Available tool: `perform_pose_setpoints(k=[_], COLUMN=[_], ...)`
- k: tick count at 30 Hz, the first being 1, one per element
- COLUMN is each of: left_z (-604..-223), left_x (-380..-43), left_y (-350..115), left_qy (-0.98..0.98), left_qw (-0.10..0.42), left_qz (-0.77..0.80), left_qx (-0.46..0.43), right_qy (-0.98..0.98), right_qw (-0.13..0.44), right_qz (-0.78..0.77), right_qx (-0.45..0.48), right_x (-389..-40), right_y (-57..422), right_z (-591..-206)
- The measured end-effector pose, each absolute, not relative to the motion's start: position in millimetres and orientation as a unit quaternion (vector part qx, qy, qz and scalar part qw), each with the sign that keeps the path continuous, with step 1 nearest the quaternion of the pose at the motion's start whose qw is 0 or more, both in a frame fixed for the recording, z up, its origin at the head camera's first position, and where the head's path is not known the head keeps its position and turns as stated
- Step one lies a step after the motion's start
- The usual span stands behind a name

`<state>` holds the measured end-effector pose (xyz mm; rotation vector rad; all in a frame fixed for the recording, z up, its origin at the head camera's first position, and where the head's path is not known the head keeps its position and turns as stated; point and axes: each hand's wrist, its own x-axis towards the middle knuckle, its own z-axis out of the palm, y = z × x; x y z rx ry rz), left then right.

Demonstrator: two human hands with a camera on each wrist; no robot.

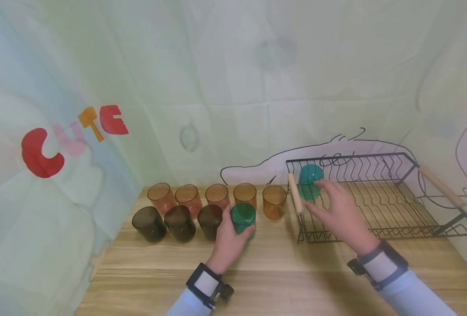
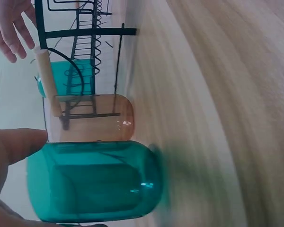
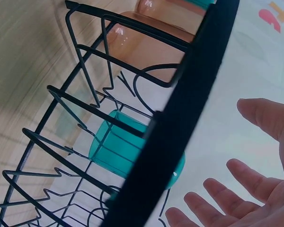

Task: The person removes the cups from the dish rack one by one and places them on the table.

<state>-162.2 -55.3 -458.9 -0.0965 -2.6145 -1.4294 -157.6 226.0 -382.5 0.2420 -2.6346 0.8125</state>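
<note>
My left hand (image 1: 230,241) grips a green glass (image 1: 243,217) at the front row's right end, thumb on one side and fingers on the other. In the left wrist view that green glass (image 2: 97,182) fills the lower left, its base close over the wooden tabletop. A teal glass (image 1: 310,177) stands inside the left end of a black wire dish rack (image 1: 360,180). My right hand (image 1: 341,211) is spread beside it, thumb and fingers apart. Nothing lies between those fingers in the right wrist view, where the teal glass (image 3: 118,142) shows behind the rack's wires.
Several pink and amber glasses (image 1: 274,202) form a back row left of the rack. In front of them stand dark smoky glasses (image 1: 180,224), left of my left hand. Wooden handles (image 1: 295,193) cap the rack's ends. A printed cloth (image 1: 201,87) hangs behind the table.
</note>
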Motion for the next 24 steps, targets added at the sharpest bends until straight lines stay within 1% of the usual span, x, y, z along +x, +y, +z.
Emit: perform_pose_setpoints(k=[5,8,13,16,20,24], left_z=[-447.1,-434.4,-411.4,-400.1,-391.7,-391.6], left_x=[-155.2,-148.4,-135.9,-129.0,-122.4,-118.4], left_y=[-53.4,-51.5,-46.4,-41.6,-33.4,-25.5], left_qy=[-0.875,-0.874,-0.874,-0.872,-0.87,-0.874], left_qw=[0.078,0.086,0.099,0.094,0.079,0.069], left_qz=[-0.477,-0.474,-0.466,-0.464,-0.462,-0.448], left_qx=[-0.04,-0.054,-0.096,-0.125,-0.154,-0.175], right_qy=[-0.938,-0.936,-0.931,-0.93,-0.933,-0.943], right_qw=[0.186,0.192,0.215,0.222,0.213,0.197], right_qz=[0.281,0.281,0.278,0.276,0.271,0.248], right_qx=[0.085,0.088,0.1,0.103,0.103,0.104], right_x=[-156.8,-157.1,-162.6,-165.8,-170.1,-177.6], right_y=[226.9,228.3,233.7,236.9,238.7,240.2], right_z=[-376.2,-369.9,-358.2,-350.9,-344.1,-343.5])
